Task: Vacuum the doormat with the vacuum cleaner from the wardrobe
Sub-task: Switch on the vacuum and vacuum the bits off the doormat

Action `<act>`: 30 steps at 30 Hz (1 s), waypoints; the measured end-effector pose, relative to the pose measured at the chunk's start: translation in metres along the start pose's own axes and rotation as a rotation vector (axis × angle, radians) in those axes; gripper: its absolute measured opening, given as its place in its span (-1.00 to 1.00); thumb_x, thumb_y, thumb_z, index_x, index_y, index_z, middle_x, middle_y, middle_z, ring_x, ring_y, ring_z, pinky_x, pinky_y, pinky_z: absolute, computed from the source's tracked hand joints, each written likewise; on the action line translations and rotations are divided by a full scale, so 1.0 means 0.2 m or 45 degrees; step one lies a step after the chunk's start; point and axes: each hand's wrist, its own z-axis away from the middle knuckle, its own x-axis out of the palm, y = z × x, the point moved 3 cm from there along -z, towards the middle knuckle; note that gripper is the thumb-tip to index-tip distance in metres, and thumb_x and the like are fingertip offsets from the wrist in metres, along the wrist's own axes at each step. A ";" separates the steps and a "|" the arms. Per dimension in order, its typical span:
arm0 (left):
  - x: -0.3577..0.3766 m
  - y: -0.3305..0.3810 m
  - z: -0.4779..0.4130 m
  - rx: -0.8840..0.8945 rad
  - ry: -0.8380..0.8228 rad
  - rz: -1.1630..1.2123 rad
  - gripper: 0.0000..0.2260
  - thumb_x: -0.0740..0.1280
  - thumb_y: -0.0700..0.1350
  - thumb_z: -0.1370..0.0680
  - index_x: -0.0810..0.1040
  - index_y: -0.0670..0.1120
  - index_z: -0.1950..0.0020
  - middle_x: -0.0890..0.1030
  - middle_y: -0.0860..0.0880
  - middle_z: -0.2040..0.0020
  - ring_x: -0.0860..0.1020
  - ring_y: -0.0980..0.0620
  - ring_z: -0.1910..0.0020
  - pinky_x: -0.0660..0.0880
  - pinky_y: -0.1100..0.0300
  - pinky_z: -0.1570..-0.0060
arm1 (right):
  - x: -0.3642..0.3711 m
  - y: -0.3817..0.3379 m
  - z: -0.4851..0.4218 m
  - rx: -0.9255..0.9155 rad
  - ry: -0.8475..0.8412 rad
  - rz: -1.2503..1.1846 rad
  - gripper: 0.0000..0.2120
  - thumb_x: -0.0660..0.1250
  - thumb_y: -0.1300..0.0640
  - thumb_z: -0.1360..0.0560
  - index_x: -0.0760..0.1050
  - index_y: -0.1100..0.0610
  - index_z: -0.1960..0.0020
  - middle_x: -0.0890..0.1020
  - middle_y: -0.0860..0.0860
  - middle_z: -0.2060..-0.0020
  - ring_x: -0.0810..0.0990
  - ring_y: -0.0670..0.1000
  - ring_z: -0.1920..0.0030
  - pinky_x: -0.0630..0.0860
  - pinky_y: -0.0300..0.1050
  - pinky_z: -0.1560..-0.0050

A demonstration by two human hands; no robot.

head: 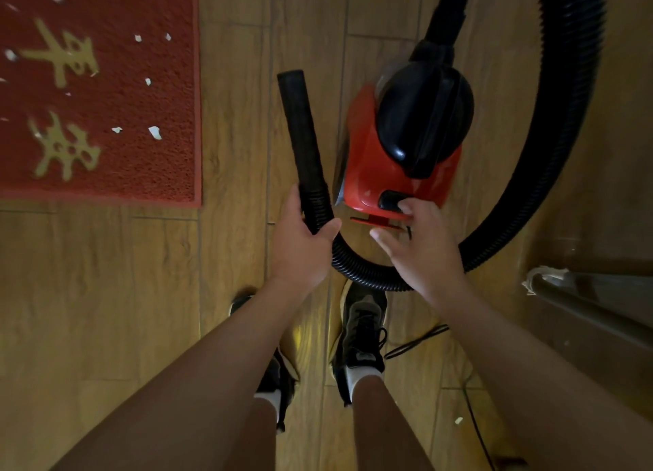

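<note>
- The left hand is wrapped tight around the black hose, right where the ribbed part meets the smooth nozzle tube.
- The tube sticks up and away from the hand, well apart from the red doormat.
- The right hand is spread open with nothing in it; one fingertip touches the black button on the red vacuum cleaner.
- The doormat lies on the wooden floor, left of the vacuum, with white paper scraps on it.
</note>
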 end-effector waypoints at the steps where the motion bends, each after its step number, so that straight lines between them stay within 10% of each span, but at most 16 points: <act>1: -0.02 0.01 0.00 0.005 0.004 0.013 -0.58 0.42 -0.24 -0.58 0.42 0.24 -0.21 0.59 0.26 0.02 0.59 0.29 -0.02 0.59 0.15 -0.13 | 0.00 -0.03 0.03 -0.041 -0.056 0.025 -0.42 0.43 -0.18 -0.48 0.40 0.03 -0.39 0.47 -0.09 -0.27 0.46 -0.11 -0.26 0.45 -0.10 -0.22; 16: -0.49 0.10 0.01 0.086 0.187 0.120 -0.64 0.43 -0.21 -0.58 0.48 -0.06 -0.35 0.59 0.13 -0.02 0.56 0.34 0.03 0.53 0.26 -0.04 | 0.19 -0.54 0.30 -0.376 -0.440 0.262 -0.54 0.34 -0.21 -0.53 0.39 -0.17 -0.39 0.63 -0.19 -0.03 0.63 -0.12 0.01 0.60 -0.04 0.03; 30: -1.04 0.01 0.08 -0.057 0.316 0.281 -0.77 0.37 -0.02 -0.63 0.47 0.07 -0.28 0.60 0.11 -0.10 0.58 0.16 -0.08 0.56 0.09 -0.08 | 0.38 -1.05 0.43 -0.530 -0.495 0.382 -0.79 0.28 -0.18 -0.57 0.47 -0.10 -0.12 0.55 -0.17 0.30 0.55 -0.18 0.29 0.44 -0.21 0.31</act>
